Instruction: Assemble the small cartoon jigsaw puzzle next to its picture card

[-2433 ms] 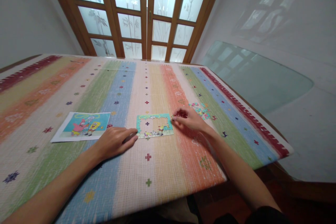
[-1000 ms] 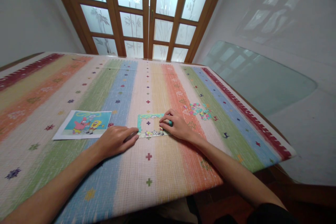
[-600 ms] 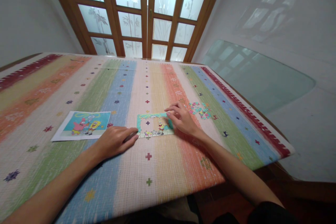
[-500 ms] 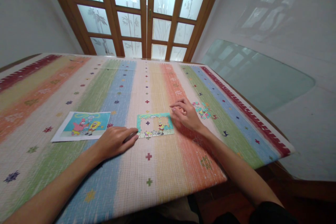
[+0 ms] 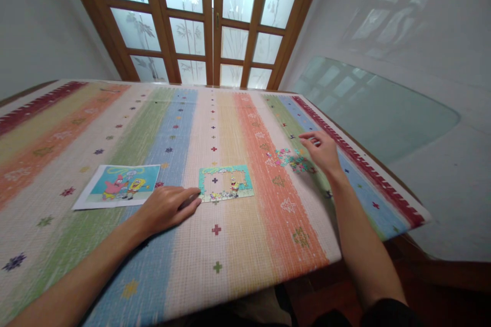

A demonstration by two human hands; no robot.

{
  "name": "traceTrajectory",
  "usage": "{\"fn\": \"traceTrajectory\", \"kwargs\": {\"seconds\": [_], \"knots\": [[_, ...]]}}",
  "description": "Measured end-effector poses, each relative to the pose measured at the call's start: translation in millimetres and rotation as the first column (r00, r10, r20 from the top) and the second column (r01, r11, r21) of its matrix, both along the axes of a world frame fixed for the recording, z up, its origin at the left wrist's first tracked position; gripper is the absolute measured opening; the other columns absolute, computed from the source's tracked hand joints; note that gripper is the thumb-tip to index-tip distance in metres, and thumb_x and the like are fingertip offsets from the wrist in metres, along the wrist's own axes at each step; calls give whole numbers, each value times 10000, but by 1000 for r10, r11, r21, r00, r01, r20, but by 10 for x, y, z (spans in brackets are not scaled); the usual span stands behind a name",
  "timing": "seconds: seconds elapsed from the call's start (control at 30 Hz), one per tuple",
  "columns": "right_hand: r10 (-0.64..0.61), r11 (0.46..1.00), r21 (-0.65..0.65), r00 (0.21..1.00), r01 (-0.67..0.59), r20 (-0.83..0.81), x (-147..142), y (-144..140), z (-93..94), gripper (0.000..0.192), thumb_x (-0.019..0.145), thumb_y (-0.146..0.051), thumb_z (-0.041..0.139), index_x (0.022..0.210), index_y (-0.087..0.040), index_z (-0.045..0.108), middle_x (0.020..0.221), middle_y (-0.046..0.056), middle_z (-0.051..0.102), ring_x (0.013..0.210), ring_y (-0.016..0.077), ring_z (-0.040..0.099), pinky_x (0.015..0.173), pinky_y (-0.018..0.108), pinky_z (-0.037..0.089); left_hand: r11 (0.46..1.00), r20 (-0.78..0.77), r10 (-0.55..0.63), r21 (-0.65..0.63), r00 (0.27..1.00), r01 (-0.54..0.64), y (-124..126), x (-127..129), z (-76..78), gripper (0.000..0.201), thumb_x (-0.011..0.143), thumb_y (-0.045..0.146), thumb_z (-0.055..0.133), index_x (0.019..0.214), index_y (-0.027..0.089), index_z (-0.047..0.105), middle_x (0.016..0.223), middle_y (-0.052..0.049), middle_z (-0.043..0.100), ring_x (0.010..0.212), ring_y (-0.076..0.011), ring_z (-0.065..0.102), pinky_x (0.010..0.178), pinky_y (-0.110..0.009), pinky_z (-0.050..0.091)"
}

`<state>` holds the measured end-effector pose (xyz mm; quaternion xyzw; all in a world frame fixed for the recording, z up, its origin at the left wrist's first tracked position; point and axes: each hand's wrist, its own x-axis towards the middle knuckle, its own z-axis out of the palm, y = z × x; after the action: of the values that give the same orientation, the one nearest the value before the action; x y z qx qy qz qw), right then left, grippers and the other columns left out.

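A partly built jigsaw puzzle (image 5: 225,183) with a teal border lies on the striped tablecloth (image 5: 230,245). My left hand (image 5: 166,207) rests flat on the cloth, fingertips touching the puzzle's left edge, holding nothing. My right hand (image 5: 322,150) hovers over a heap of loose puzzle pieces (image 5: 292,159) to the right of the puzzle, fingers spread and slightly curled. I see no piece in it.
A printed cartoon reference picture (image 5: 120,185) lies left of my left hand. The table's right edge with a red border (image 5: 364,173) runs close to the loose pieces. Wooden glazed doors (image 5: 215,25) stand behind the table. A glass sheet (image 5: 376,112) leans against the right wall.
My right hand left the puzzle's right side, where it had pressed in a piece, and moved right to the loose pieces. My left hand stayed put.
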<state>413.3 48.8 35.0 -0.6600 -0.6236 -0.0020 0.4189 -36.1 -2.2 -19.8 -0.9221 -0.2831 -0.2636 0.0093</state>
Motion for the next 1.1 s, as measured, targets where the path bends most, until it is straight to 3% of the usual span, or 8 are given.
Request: {"fn": "traceTrajectory", "kwargs": {"seconds": [0.07,0.17,0.3,0.43,0.73,0.93,1.1], "knots": [[17,985,-173,997,-4,73,130,-13,-22,139,771,-292,634,792,-208,742,811,62,722,688,203,593,708,353,472,1000,-7,6,-3,1000,-6,2,-2,6,311,1061,346,464,1029,151,704,659,-11,714,524,-139,655,551,-245,503],[113,903,-427,984,-44,137,254,-43,-38,119,750,-296,667,736,-210,748,662,31,684,608,191,588,636,327,440,1000,3,6,-21,1000,-5,3,-6,9,294,1051,349,484,1042,159,708,654,-8,711,523,-140,655,552,-243,503],[257,811,-568,957,-137,136,300,-60,-54,123,747,-324,698,735,-222,766,623,17,687,573,176,591,580,300,412,999,1,18,-45,1000,-18,4,-10,-5,278,1037,357,505,1064,172,711,658,-2,713,524,-141,652,561,-245,512],[295,789,-590,948,-172,117,263,-57,-86,196,765,-407,732,708,-220,742,636,29,700,603,186,606,596,306,426,1000,-5,25,-12,1000,-25,7,-9,-25,296,1049,364,482,1059,166,701,704,-18,739,549,-144,670,569,-246,517],[284,789,-583,957,-196,63,188,-24,-130,105,716,-300,743,713,-216,681,657,18,704,606,174,612,612,297,439,998,-9,27,-53,1000,-27,6,-12,-5,298,1036,370,488,1054,174,711,685,-15,729,545,-141,661,582,-245,529],[324,779,-520,935,-350,-143,60,-34,-122,225,772,-434,704,763,-209,689,624,16,688,505,140,563,516,274,418,999,-26,26,-29,999,-26,9,-13,-10,309,1042,365,476,1054,165,711,678,-18,727,535,-142,653,574,-245,522],[399,771,-413,873,-485,-280,-342,-55,-150,279,751,-484,751,784,-212,701,666,31,710,540,138,579,500,265,425,1000,-24,25,-10,999,-25,8,-7,-16,320,1053,365,455,1044,166,705,668,-19,722,535,-145,661,551,-242,504]]}}
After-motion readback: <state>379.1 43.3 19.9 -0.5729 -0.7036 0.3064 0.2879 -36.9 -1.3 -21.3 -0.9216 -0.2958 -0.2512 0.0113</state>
